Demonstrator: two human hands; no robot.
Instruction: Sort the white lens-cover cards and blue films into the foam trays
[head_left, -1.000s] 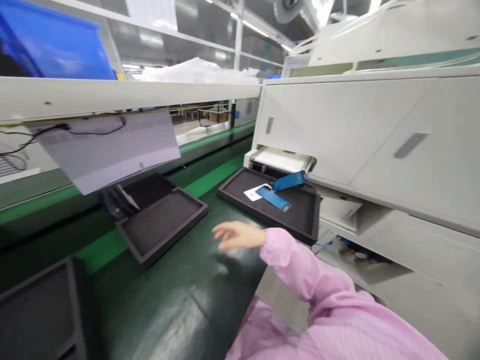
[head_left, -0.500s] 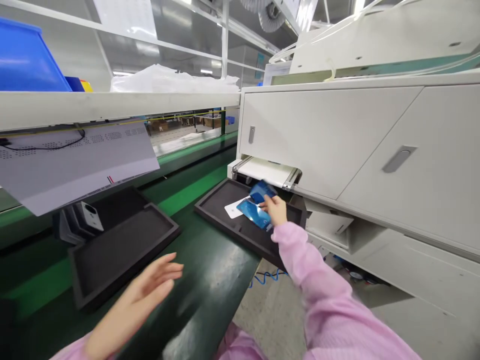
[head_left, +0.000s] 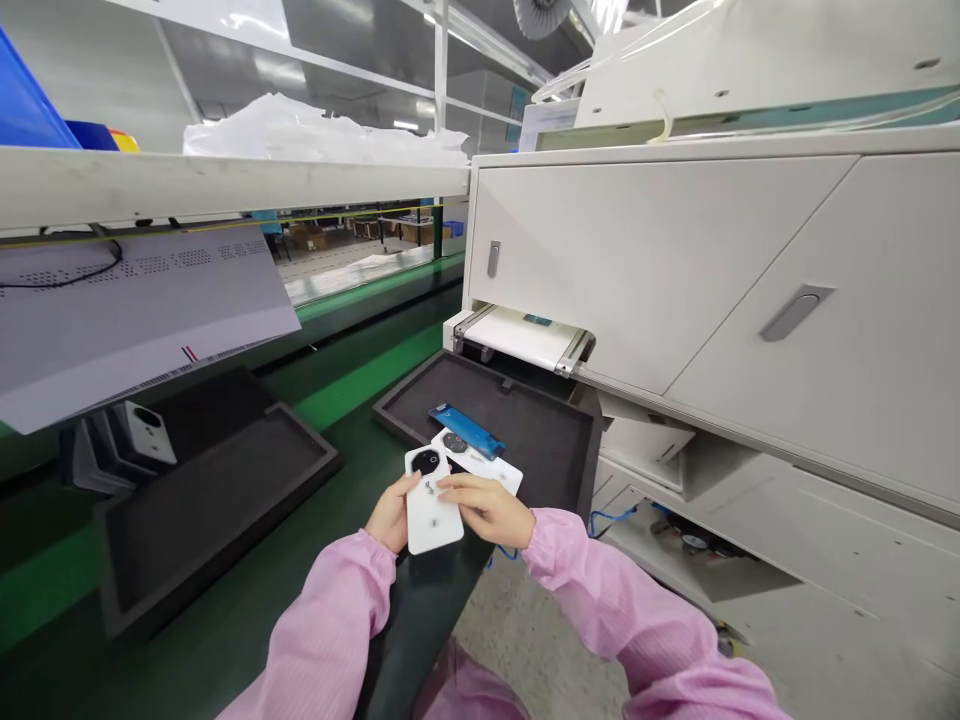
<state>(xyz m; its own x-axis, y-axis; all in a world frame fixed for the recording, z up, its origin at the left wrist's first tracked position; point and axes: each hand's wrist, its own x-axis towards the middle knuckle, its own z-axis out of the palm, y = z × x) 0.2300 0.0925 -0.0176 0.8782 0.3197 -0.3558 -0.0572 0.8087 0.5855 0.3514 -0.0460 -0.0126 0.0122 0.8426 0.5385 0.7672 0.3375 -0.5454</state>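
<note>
My left hand is closed on the left edge of a white phone back cover with a round black camera area at its top. My right hand has its fingers on the face and right edge of the same cover, the thumb below them. Just beyond my right hand, another white phone back cover lies at the near side of a black tray, partly hidden by the hand. A shiny blue panel overlaps its upper edge.
A second black tray is on the green bench at left, beside several phone covers leaning together. At the back, a short white conveyor juts from a white machine cabinet. A shelf carries white plastic bags.
My left hand has come in from the left and now grips a white phone cover. My right hand has drawn back from the tray with the blue panels to that cover.
</note>
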